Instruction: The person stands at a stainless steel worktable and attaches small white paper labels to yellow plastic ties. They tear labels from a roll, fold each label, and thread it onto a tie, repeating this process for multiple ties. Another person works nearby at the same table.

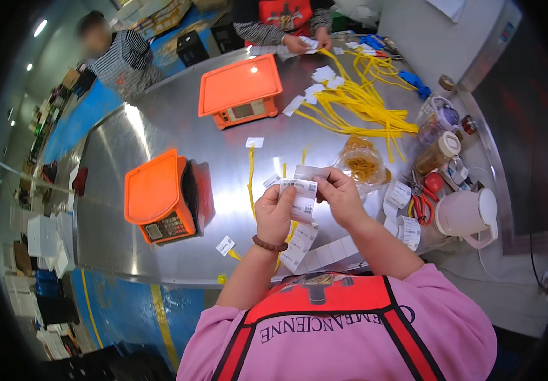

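My left hand grips a strip of printed labels, which hangs down towards the steel table. My right hand pinches a small label piece just above the strip. Yellow straps, some ending in white tags, lie beneath and beside my hands. More printed label strips rest to the right, next to a clear bag of rubber bands.
Two orange scales stand on the table. Yellow straps are piled behind my hands. A pink kettle, jars and red-handled pliers line the right side. A co-worker's hands hold tags opposite; another person is at the back left.
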A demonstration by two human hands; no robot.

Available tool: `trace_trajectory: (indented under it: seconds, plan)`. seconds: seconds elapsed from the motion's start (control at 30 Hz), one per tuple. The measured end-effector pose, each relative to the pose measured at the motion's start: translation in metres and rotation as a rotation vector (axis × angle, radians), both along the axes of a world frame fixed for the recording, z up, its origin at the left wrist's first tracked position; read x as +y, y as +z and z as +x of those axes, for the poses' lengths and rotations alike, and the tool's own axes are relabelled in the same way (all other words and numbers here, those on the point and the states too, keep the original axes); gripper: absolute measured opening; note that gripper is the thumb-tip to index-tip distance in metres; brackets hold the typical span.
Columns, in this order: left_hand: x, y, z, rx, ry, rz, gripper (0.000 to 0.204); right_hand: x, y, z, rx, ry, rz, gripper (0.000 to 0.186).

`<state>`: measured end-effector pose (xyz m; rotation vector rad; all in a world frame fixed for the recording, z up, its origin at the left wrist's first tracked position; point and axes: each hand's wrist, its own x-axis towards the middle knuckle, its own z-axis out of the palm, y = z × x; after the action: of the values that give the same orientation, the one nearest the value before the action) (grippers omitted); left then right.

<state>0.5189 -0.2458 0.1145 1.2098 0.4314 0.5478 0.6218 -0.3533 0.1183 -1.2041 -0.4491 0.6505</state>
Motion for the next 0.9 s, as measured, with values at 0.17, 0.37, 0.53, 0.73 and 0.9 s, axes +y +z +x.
trace_trajectory:
  seconds: [0.17, 0.37, 0.53, 0.73, 0.9]
  plan:
    - [-0.022, 0.002, 0.003, 0.011, -0.077, 0.270, 0.016, -0.015, -0.006, -0.010, -0.026, -0.295, 0.056, 0.021]
    - [-0.047, 0.005, -0.003, -0.155, -0.176, -0.049, 0.014, -0.021, 0.009, -0.030, -0.552, -0.455, -0.107, 0.023]
    - [-0.047, 0.003, -0.011, -0.128, -0.215, -0.040, 0.015, -0.023, 0.009, -0.035, -0.681, -0.479, -0.099, 0.021]
    - [-0.038, 0.002, -0.014, -0.080, -0.180, 0.005, 0.016, -0.018, 0.019, -0.046, -0.695, -0.450, 0.024, 0.021]
    - [-0.034, 0.008, -0.017, -0.024, -0.154, -0.038, 0.020, -0.019, 0.020, -0.038, -0.561, -0.414, -0.095, 0.017]
